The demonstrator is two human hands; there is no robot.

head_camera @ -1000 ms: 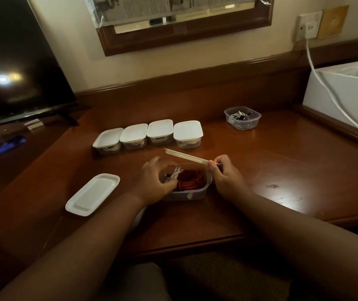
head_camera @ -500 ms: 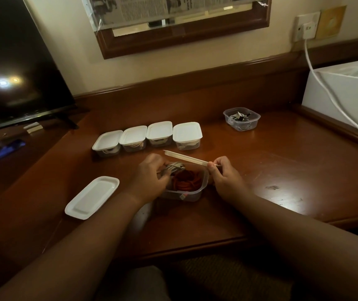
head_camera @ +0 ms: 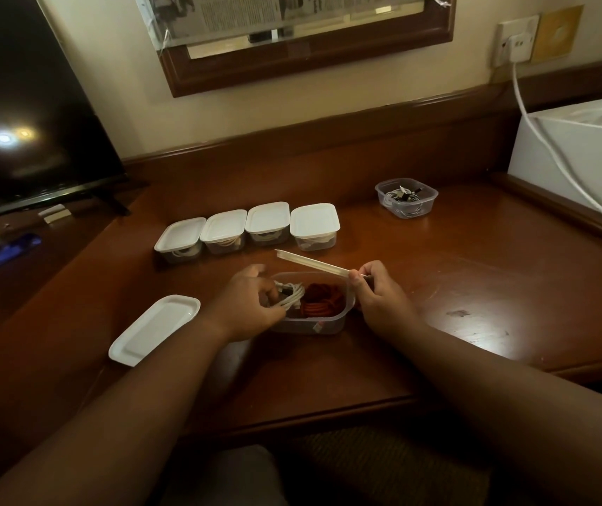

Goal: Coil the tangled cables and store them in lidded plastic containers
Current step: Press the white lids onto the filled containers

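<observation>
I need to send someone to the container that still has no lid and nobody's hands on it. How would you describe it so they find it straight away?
On the brown wooden desk, look toward the back right, near the white box. The open container stands there alone, clear plastic with white and dark cables inside. Unlike the row of four lidded containers to its left, it has no white lid.

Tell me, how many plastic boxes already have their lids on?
4, side by side in a row behind the hands: first, second, third, fourth. No others show.
</observation>
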